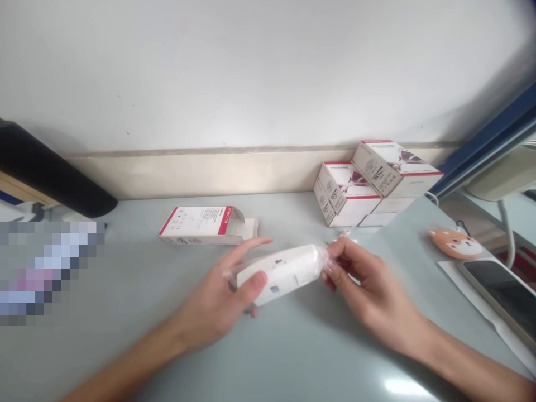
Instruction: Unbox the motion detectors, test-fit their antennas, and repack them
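A white plastic device [288,272] in a clear plastic bag is held above the table between my two hands. My left hand [224,293] grips its left end, with the thumb across the near face and the fingers behind. At the other end, my right hand [362,279] pinches the gathered bag [329,259] between thumb and fingers. Behind my left hand lies a white and red detector box [196,220] on its side, its end flap open to the right. A small white item [345,234], partly hidden, sits beyond my right hand.
Several white and red boxes [377,178] are stacked against the wall at the back right. To the right are an orange animal-face item [454,243] and a phone [502,296] by a white sheet [477,304]. A black cylinder [54,167] stands at the left.
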`<control>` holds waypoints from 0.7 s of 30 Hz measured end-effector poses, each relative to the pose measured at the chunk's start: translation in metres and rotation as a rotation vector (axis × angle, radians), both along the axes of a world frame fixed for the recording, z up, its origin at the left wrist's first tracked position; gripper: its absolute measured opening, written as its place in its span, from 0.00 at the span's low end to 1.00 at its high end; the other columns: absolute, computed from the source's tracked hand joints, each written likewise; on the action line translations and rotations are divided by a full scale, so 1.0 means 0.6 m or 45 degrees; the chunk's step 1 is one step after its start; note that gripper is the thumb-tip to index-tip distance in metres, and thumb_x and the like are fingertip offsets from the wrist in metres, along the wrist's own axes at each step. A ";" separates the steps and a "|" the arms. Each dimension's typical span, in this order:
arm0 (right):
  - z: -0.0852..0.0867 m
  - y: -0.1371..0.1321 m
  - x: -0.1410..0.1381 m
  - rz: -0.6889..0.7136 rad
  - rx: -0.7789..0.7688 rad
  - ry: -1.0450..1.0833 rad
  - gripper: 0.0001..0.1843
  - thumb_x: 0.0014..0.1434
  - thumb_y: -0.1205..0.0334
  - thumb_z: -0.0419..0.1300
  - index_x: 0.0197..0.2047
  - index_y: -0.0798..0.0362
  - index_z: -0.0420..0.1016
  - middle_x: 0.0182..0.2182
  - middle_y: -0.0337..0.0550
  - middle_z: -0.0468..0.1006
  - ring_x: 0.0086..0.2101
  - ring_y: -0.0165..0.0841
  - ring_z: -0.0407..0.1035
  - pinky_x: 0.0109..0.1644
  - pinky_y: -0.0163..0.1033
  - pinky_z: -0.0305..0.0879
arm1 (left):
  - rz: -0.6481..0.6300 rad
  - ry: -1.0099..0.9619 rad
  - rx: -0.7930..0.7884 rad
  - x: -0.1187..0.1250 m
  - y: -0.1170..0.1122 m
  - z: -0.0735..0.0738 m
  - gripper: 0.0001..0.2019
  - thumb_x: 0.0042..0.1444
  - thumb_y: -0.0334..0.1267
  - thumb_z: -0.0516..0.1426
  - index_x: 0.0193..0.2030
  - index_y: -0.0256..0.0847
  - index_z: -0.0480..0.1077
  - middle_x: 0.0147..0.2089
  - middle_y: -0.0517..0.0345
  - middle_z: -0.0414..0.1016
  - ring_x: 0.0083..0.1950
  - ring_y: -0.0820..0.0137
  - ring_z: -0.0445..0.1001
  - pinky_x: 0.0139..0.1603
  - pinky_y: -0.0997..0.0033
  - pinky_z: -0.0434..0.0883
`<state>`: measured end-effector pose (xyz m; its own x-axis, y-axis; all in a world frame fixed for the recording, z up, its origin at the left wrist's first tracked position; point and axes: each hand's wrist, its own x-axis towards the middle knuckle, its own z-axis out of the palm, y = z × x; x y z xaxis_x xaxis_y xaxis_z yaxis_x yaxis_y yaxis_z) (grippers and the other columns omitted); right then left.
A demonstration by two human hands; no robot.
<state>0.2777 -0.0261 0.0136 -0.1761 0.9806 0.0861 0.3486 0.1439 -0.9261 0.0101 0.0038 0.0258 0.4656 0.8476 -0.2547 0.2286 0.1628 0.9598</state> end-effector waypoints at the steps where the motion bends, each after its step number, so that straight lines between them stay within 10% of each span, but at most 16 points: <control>1: -0.002 0.001 0.001 0.016 0.011 -0.049 0.12 0.76 0.55 0.54 0.39 0.49 0.69 0.30 0.35 0.72 0.32 0.29 0.66 0.36 0.35 0.62 | -0.039 -0.075 -0.134 -0.001 0.003 -0.001 0.36 0.66 0.64 0.56 0.75 0.50 0.58 0.36 0.57 0.80 0.29 0.68 0.76 0.32 0.69 0.75; 7: -0.001 0.017 0.009 0.027 0.063 -0.147 0.12 0.76 0.56 0.54 0.39 0.49 0.70 0.30 0.35 0.71 0.32 0.29 0.65 0.37 0.35 0.61 | -0.291 -0.635 -0.683 -0.009 0.017 -0.019 0.36 0.74 0.63 0.40 0.81 0.57 0.32 0.30 0.58 0.81 0.21 0.67 0.76 0.25 0.71 0.70; 11: 0.000 0.019 0.008 0.024 -0.078 -0.028 0.15 0.76 0.51 0.53 0.40 0.50 0.71 0.29 0.35 0.70 0.31 0.29 0.64 0.35 0.34 0.60 | -0.397 -0.937 -0.686 -0.012 0.013 -0.013 0.39 0.69 0.59 0.56 0.80 0.57 0.44 0.39 0.57 0.83 0.30 0.69 0.80 0.33 0.73 0.71; 15: -0.006 0.012 0.003 0.036 -0.154 0.075 0.17 0.76 0.47 0.53 0.41 0.50 0.72 0.29 0.35 0.70 0.31 0.29 0.64 0.34 0.33 0.60 | -0.310 -0.683 -0.405 -0.011 0.011 -0.009 0.32 0.65 0.44 0.65 0.73 0.48 0.60 0.35 0.62 0.80 0.26 0.77 0.72 0.36 0.73 0.66; 21: -0.010 -0.006 -0.004 -0.020 0.194 -0.049 0.10 0.76 0.57 0.55 0.41 0.48 0.72 0.31 0.36 0.73 0.31 0.28 0.67 0.35 0.32 0.64 | -0.156 -0.300 -0.119 0.000 0.014 -0.013 0.28 0.63 0.66 0.59 0.38 0.39 0.70 0.25 0.68 0.66 0.20 0.79 0.63 0.28 0.73 0.59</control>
<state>0.2750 -0.0295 0.0076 -0.1672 0.9593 0.2277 0.3870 0.2762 -0.8797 0.0101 0.0122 0.0180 0.6191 0.7591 -0.2012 0.0240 0.2377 0.9710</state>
